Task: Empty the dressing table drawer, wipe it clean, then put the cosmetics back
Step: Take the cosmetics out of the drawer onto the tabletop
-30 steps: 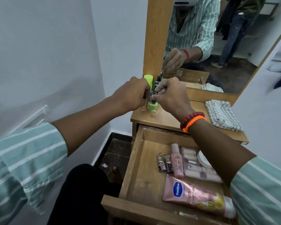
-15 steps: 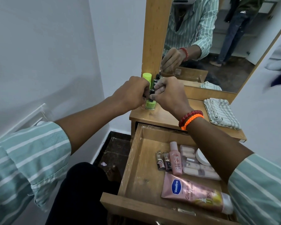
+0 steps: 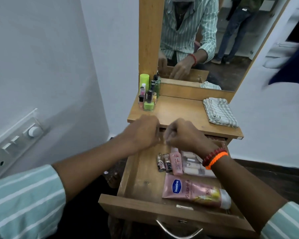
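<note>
Two bare hands are hovering over the back half of the open drawer point(image 3: 138, 171), below the front edge of the dressing table top point(image 3: 181, 111). Nearest the camera, the drawer front with its metal pull handle point(image 3: 178, 232) is projecting toward the person. Just behind it, a pink Vaseline tube point(image 3: 195, 191) is lying flat on the drawer floor, cap pointing right. Beyond the tube, two small dark-capped bottles point(image 3: 164, 163) are lying side by side, with a slim pink bottle point(image 3: 176, 161) just beside them on the right and a clear case of pale cosmetics point(image 3: 196, 165) right of that, partly covered by the right wrist.

The left hand point(image 3: 141, 131) is curling loosely, knuckles up; the blur is preventing any reading of whether it is gripping anything. The right hand point(image 3: 185, 133), wearing red and orange bead bracelets point(image 3: 214, 157), is showing fingers bent inward over the pink bottle's top; contact cannot be confirmed. The left part of the drawer floor is showing bare wood.

Farther back, on the table top's left rear corner, a cluster of nail polish bottles point(image 3: 148, 99) is standing upright, with a lime-green cylinder point(image 3: 144, 81) behind it. A folded striped cloth point(image 3: 219, 112) is resting on the right side of the top. Behind both, the mirror point(image 3: 205, 40) is reflecting the person's striped shirt and hands.
</note>
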The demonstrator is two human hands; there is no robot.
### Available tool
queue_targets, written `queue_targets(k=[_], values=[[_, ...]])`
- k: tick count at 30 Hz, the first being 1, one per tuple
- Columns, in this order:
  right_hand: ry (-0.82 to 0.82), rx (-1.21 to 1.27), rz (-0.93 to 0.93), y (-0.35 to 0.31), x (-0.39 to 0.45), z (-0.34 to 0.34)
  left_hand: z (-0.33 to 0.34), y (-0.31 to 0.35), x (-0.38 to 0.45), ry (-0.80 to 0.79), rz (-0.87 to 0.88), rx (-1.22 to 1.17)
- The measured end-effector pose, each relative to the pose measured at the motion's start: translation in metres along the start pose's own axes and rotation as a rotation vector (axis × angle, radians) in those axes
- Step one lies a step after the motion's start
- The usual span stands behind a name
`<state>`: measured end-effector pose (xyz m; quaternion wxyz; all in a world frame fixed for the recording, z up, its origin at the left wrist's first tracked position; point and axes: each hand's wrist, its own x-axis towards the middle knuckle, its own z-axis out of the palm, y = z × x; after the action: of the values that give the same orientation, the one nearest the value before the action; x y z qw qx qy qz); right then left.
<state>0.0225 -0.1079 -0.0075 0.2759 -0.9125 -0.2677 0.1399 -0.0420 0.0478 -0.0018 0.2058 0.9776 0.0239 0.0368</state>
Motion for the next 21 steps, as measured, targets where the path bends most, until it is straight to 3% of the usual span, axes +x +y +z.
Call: queue_targets(k=[5, 11, 21], values=[[-0.077, -0.235, 0.114, 0.033, -0.022, 0.038, 0.055, 0.008, -0.023, -0.267, -0.180, -0.066], [-0.031, -0.355, 0.075, 0.035, -0.037, 0.062, 0.064, 0.020, -0.020, -0.346, -0.397, -0.129], [0.113, -0.465, 0.028, 0.029, -0.040, 0.084, 0.064, 0.025, -0.018, -0.366, -0.483, -0.275]])
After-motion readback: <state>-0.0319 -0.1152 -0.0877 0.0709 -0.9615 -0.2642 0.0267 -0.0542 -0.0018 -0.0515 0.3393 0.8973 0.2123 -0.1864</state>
